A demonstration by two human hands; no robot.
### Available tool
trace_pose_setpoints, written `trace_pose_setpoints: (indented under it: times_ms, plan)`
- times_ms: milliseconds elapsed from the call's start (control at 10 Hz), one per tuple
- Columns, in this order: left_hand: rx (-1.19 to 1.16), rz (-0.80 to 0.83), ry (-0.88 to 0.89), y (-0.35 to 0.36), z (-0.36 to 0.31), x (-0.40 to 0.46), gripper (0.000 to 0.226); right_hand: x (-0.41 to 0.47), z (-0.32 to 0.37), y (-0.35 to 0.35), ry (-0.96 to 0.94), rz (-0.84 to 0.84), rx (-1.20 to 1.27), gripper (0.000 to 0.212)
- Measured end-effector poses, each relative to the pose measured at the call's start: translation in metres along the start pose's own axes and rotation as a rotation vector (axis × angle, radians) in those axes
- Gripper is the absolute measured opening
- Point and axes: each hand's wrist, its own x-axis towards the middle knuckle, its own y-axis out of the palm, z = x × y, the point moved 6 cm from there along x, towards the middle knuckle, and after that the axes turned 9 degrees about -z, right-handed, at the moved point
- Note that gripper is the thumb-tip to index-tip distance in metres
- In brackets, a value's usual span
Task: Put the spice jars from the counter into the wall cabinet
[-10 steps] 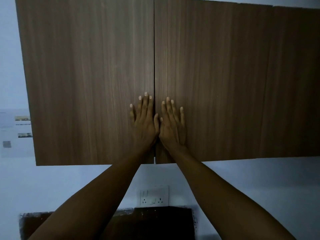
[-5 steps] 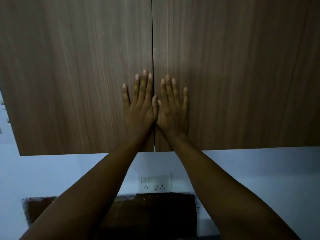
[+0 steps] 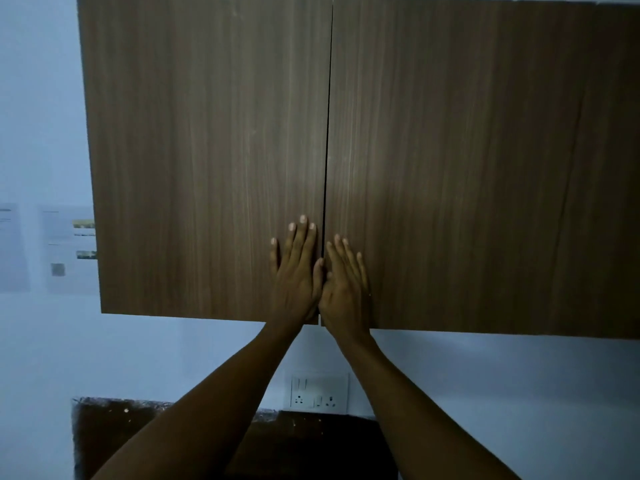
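The wall cabinet (image 3: 207, 150) has two brown wood-grain doors, both closed, with a thin dark seam between them. My left hand (image 3: 296, 271) lies flat on the left door near its lower inner corner, fingers spread, holding nothing. My right hand (image 3: 344, 287) rests flat on the right door (image 3: 485, 168) just across the seam, its thumb touching my left hand. No spice jars are in view. The cabinet's inside is hidden behind the doors.
A white wall socket plate (image 3: 316, 392) sits below the cabinet on the pale wall. Under it is a dark backsplash panel (image 3: 304, 445). Papers (image 3: 65, 247) hang on the wall left of the cabinet.
The view has pulled back and tilted, so the cabinet's left edge and the wall show again. Both hands stay flat on the doors and sit slightly lower on them.
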Motion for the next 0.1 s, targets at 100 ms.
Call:
trace_pose_setpoints:
  times_ms: [100]
  plan:
    - [-0.003, -0.008, 0.013, -0.0152, -0.0069, 0.0164, 0.066, 0.0148, 0.0135, -0.0366, 0.118, -0.107, 0.18, 0.044]
